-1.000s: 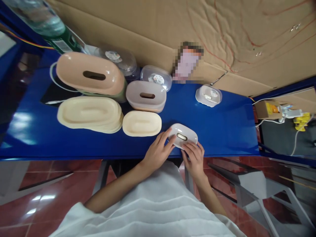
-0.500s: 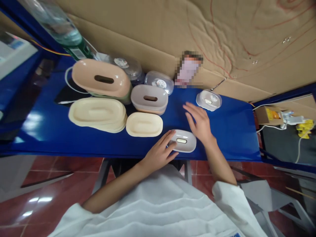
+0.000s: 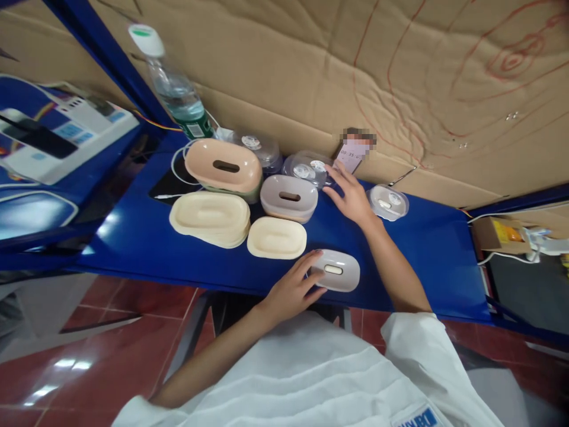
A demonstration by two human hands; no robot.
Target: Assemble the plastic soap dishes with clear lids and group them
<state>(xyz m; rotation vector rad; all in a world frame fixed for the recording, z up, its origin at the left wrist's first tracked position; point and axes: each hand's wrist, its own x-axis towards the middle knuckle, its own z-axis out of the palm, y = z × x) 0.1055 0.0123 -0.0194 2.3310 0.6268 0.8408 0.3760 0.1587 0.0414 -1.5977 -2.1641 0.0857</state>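
Observation:
My left hand [image 3: 293,289] rests on the left end of a small white slotted box [image 3: 336,270] near the front edge of the blue table [image 3: 427,255]. My right hand [image 3: 350,194] reaches far across the table, fingers spread, touching the right side of a clear plastic lid [image 3: 307,169]. A grey slotted box [image 3: 288,197] sits just left of that hand. Another small clear-lidded box [image 3: 389,202] stands to its right.
A large peach slotted box [image 3: 223,166], a stack of cream trays [image 3: 208,217] and a smaller cream tray [image 3: 276,238] fill the table's left middle. A water bottle [image 3: 171,86] stands at the back left. Cardboard [image 3: 400,89] lines the wall behind.
My right hand left the small white box and moved away to the back, reaching the clear lid. My left hand stayed on the white box. The view tilted upward.

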